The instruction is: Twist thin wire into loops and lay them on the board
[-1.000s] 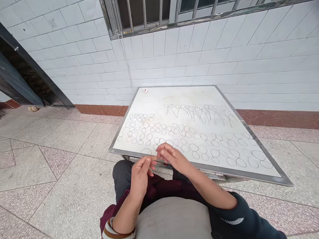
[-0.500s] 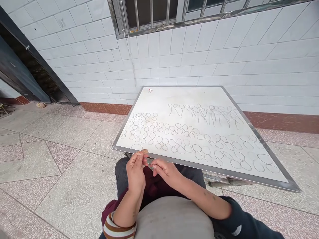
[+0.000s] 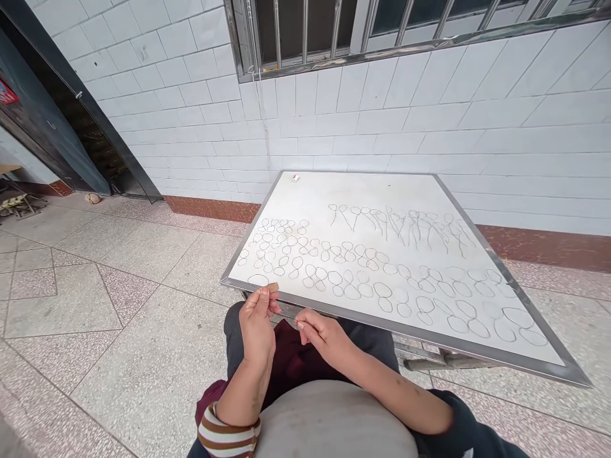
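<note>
My left hand (image 3: 258,321) is raised in front of the table's near left edge. Between its thumb and finger it pinches a small flat tan piece (image 3: 273,287). A short way to its right is my right hand (image 3: 319,331), thumb and fingers pressed together. Whatever sits in that pinch is too small or too hidden to name. Past both hands, many thin dark loops (image 3: 382,289) lie in rows across the white tabletop (image 3: 305,203). Farther back is a row of loops with long tails (image 3: 405,219).
A tiny red-and-white item (image 3: 296,179) lies by the table's back left corner. The grey table rim (image 3: 405,340) runs just beyond my hands. Behind stand a tiled wall (image 3: 324,140) and a barred window (image 3: 305,38). A dark doorway (image 3: 90,127) is at left.
My hands have drawn slightly apart, and the tan piece now shows tilted above the left fingertips. The camera view has shifted a little. The loops on the table look the same.
</note>
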The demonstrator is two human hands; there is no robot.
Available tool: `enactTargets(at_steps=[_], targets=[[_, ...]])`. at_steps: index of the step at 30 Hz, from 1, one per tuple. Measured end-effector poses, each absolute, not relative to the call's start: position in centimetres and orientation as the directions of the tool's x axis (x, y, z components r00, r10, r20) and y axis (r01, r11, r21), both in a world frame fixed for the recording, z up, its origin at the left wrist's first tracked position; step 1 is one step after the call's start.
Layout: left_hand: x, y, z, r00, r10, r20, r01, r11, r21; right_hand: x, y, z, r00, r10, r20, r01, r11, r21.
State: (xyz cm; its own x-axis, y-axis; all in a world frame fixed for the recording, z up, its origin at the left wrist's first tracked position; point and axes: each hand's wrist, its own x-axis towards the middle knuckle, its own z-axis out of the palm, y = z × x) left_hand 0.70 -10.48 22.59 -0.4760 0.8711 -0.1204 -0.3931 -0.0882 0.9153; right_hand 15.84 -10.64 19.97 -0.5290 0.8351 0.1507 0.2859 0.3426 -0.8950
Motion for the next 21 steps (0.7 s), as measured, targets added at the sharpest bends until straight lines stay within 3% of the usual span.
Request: enactTargets(at_steps=[5,11,21], targets=[[-0.1,-10.4,22.8,-0.493,0.86,-0.131,-0.392,-0.086,0.916,15.9,-10.5,19.3,-0.523,0.84,0.142,0.292,0.333,-0.896],[-0.9,-9.9,22.7,-0.518,0.846,-0.13,-0.319,-0.051,0.946,16.7,-9.2,19.5,-0.447,0.865,0.228,0.482,0.448,-0.753],[0.0,-9.0,21.7,-0.371,0.894,-0.251,-0.33,0.126,0.935,15.1,-7.9,18.4,-0.35,0.92,0.178,0.402,0.319,-0.858]])
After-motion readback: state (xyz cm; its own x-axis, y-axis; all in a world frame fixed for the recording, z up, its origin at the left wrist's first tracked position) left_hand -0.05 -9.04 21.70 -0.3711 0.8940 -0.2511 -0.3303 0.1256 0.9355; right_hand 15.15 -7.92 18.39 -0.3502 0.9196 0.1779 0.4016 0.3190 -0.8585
